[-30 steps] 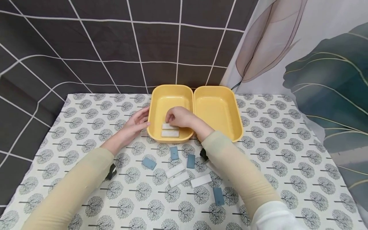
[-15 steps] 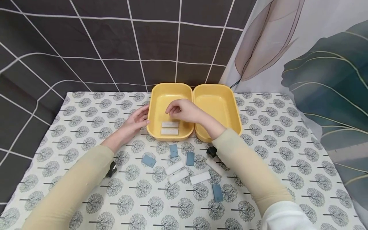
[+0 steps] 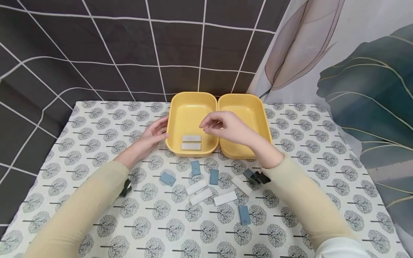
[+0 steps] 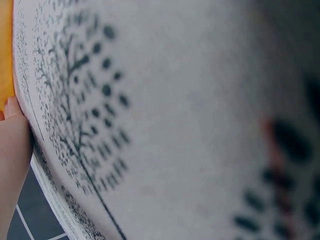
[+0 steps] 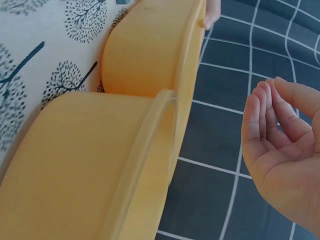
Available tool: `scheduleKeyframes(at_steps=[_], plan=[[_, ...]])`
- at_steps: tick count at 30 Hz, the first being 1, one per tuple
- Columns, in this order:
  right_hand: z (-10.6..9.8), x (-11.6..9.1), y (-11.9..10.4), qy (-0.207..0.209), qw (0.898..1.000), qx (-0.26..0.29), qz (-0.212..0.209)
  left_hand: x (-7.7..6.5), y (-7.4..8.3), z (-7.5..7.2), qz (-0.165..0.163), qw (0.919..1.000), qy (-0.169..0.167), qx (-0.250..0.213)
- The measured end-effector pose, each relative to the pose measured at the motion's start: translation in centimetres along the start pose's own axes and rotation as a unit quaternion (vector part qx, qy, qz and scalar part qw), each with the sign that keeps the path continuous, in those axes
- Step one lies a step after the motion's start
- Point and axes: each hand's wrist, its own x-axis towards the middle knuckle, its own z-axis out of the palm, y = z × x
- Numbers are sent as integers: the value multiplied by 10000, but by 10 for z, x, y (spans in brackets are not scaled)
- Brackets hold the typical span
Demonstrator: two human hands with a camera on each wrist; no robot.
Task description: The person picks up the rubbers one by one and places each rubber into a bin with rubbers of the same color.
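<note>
Can count one left tray [image 3: 180, 122] and one right tray [image 3: 250, 113], making two in yellow. Can count six white blocks [image 3: 225, 198] altogether, two inside the left tray and four on one tree-print cloth [image 3: 145, 215]. Can make out four blue blocks [image 3: 195, 167] plainly on that same cloth, plus one darker blue-grey piece [image 3: 249, 175] beside one of two black pieces [image 3: 262, 177]. Can add one left hand [image 3: 151, 137] and one right hand [image 3: 230, 127], making two, with two beige sleeves [image 3: 80, 200] and one bit of white sleeve [image 3: 342, 249]. Can tally, at the back, one dark cloth [image 3: 129, 43] with white grid lines and one pale hanging [image 3: 361, 82] with large leaf shapes.
</note>
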Motion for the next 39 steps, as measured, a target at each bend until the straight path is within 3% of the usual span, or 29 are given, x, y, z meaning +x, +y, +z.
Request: scheduleKeyframes(at_steps=[20, 27, 39], plan=[[0, -87, 28, 185, 9996, 130, 179, 0, -1, 4, -139, 9999, 19, 3], [5, -116, 36, 126, 9988, 85, 457, 0, 0, 4, -109, 9999, -2, -1], [10, -135, 49, 146, 9988, 106, 454, 1, 3, 2, -80, 10000, 20, 33]])
